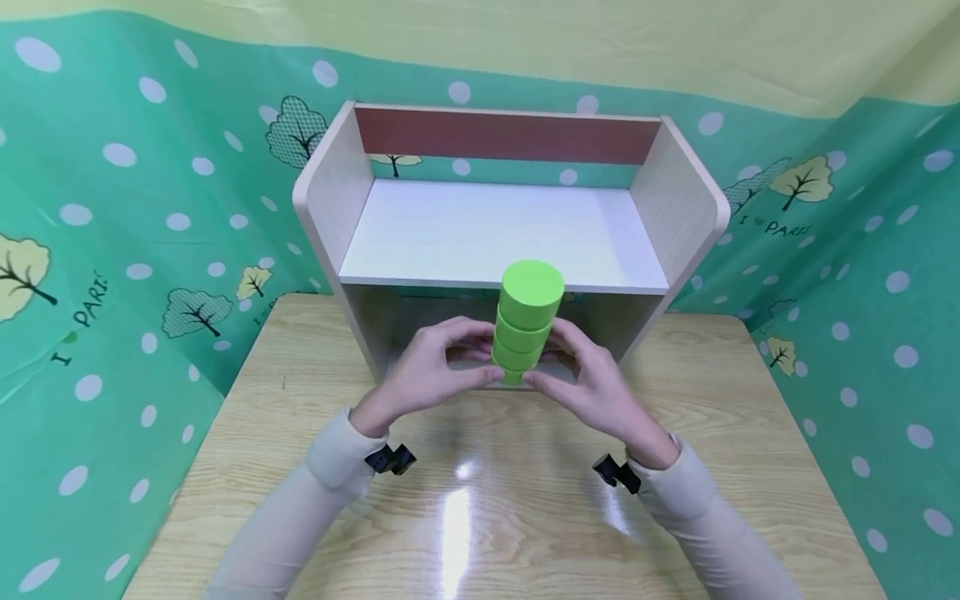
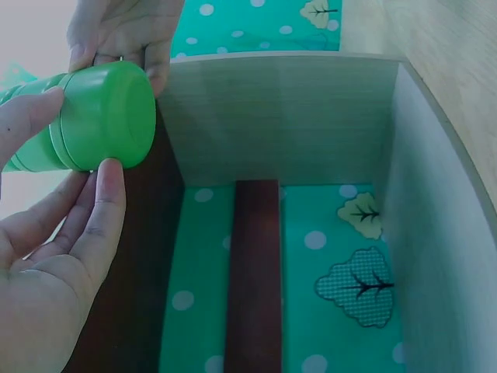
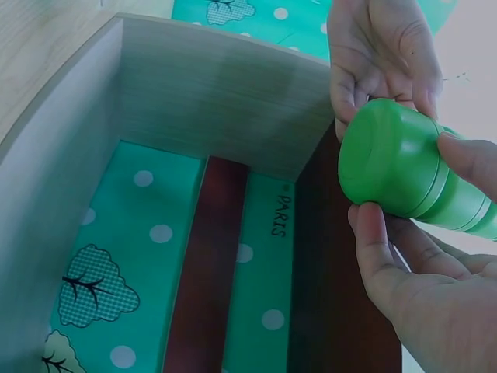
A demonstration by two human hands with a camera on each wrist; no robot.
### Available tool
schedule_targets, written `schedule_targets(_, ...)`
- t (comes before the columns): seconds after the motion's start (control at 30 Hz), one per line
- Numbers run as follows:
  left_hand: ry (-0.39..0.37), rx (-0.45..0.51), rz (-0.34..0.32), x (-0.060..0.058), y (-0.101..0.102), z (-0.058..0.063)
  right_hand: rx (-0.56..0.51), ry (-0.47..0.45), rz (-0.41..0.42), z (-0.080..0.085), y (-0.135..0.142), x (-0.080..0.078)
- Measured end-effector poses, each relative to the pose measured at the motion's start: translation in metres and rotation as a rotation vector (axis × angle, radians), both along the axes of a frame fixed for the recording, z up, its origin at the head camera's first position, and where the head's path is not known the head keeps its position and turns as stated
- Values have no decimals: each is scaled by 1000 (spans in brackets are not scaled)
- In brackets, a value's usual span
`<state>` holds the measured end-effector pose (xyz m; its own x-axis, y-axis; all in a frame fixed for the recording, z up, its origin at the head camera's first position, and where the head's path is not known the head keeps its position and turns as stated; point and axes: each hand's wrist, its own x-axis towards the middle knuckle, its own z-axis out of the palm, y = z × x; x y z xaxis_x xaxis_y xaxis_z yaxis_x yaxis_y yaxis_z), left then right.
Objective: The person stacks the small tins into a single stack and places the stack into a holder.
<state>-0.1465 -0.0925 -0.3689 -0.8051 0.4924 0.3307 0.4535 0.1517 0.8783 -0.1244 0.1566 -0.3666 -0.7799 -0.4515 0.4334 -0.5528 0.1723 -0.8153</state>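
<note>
Both hands hold a green bottle (image 1: pixel 530 293), a cylinder with grooves ringing its body, upright in front of a small white shelf unit (image 1: pixel 495 229). On its left side, my left hand (image 1: pixel 438 367) grips the lower part between thumb and fingers. Opposite it, my right hand (image 1: pixel 592 379) does the same from the right. The left wrist view shows the bottle's rounded end (image 2: pixel 128 116) with fingertips (image 2: pixel 111 175) pressed against it. Seen from the right wrist, the smooth green end (image 3: pixel 380 159) lies between thumb and fingers.
The shelf unit has two side panels, a white middle board and a brown back rail (image 1: pixel 506 133). It stands on a wooden table (image 1: pixel 480 533). Behind and beside hangs a green dotted curtain (image 1: pixel 150 333) with tree prints. Each wrist carries a small black camera (image 1: pixel 390 459).
</note>
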Motion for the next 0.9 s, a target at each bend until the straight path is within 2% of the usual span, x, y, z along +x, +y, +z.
schedule_targets(0.27,-12,8,2,-3,0,13,-7,27,-10,12,-1,-5)
schedule_targets(0.73,45,38,-21,-10,0,36,-29,56,-4,36,-2,-12)
schedule_targets(0.9,40,48,-26,-13,0,46,-33,47,3,43,-1,-16)
